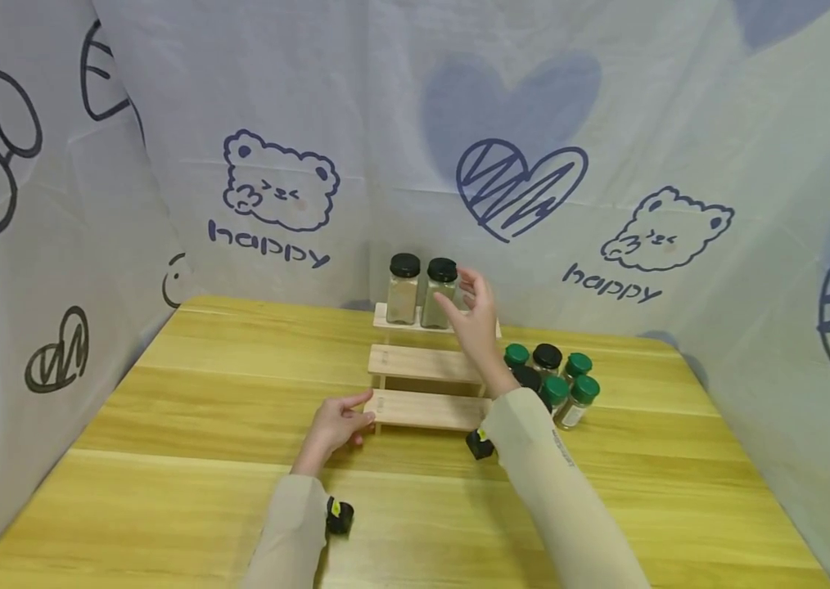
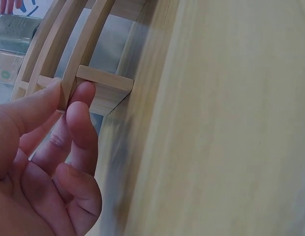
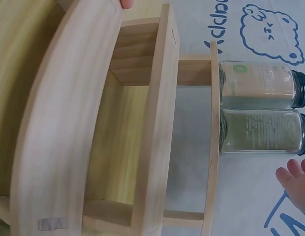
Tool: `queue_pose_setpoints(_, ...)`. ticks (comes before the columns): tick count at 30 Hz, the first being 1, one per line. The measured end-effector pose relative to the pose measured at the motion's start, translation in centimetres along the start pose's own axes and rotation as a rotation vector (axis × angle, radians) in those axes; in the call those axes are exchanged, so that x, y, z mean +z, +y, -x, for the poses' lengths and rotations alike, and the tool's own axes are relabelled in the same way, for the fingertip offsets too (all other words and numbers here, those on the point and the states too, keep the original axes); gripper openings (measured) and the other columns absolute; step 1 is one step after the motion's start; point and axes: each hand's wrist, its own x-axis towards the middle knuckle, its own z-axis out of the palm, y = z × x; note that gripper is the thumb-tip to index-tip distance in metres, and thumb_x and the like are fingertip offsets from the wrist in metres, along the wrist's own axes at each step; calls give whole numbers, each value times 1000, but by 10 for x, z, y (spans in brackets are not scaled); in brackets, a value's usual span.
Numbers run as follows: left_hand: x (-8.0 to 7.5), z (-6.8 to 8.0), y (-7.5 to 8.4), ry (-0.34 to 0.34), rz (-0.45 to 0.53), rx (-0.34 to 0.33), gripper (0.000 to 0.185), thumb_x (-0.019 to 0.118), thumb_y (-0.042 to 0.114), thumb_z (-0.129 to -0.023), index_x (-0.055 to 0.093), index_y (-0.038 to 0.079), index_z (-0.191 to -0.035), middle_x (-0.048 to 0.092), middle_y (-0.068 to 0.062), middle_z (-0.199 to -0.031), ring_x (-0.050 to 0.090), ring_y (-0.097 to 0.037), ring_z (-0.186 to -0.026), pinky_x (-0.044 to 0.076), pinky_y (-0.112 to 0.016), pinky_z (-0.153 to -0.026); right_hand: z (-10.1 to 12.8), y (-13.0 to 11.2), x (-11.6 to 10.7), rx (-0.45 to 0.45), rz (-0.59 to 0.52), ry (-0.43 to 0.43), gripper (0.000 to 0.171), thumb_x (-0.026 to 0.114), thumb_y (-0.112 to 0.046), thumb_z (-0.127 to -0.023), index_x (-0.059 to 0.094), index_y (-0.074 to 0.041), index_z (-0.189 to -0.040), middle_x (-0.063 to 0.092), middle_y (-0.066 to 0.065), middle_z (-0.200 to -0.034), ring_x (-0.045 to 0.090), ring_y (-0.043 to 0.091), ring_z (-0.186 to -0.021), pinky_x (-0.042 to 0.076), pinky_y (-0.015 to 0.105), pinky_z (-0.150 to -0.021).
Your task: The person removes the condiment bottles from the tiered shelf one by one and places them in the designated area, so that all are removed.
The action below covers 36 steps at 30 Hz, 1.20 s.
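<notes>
A three-step wooden rack (image 1: pixel 426 364) stands on the yellow wooden table (image 1: pixel 187 409). Two glass jars with black lids sit side by side on its top step: a pale one (image 1: pixel 403 288) and a greenish one (image 1: pixel 440 293). My right hand (image 1: pixel 455 290) hovers beside the greenish jar with its fingers spread, holding nothing. The right wrist view shows its fingertips (image 3: pixel 292 172) apart from the greenish jar (image 3: pixel 260 130). My left hand (image 1: pixel 365 409) pinches the left end of the bottom step between thumb and fingers, as the left wrist view shows close up (image 2: pixel 66 96).
Several small jars (image 1: pixel 551 376) with green and black lids stand clustered on the table right of the rack, behind my right forearm. Printed cloth walls (image 1: pixel 533 164) close in the table at the back and both sides.
</notes>
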Motion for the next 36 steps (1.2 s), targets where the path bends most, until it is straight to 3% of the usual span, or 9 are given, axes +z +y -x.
queue_pose_setpoints(6,0,0,0,-11,6,-6,42,61,5,-84,52,7,-125,66,-12,-78,48,-11,-41,38,-21,-42,-10,2,5,41,62,-4,48,67,-12,-81,48,0,-123,45,18,-121,44,29,-107,36,41,-91)
queue_pose_setpoints(20,0,-1,0,-10,10,4,42,61,5,-84,52,6,-125,66,-14,-80,47,-11,-40,37,-20,-41,-13,13,5,87,76,-44,46,65,-13,-83,50,-6,-126,43,18,-119,41,29,-108,36,43,-90)
queue_pose_setpoints(26,0,-1,-1,-15,6,2,42,61,5,-84,52,7,-125,66,-12,-77,47,-10,-40,36,-20,-41,-14,12,5,114,86,-64,44,65,-14,-83,51,-6,-124,44,17,-121,42,29,-108,36,42,-89)
queue_pose_setpoints(36,-1,0,0,-12,0,6,43,61,5,-84,52,7,-126,66,-14,-82,48,-12,-40,34,-20,-40,-14,13,7,80,63,-86,43,69,-4,-77,48,3,-114,45,16,-127,44,31,-111,38,42,-90)
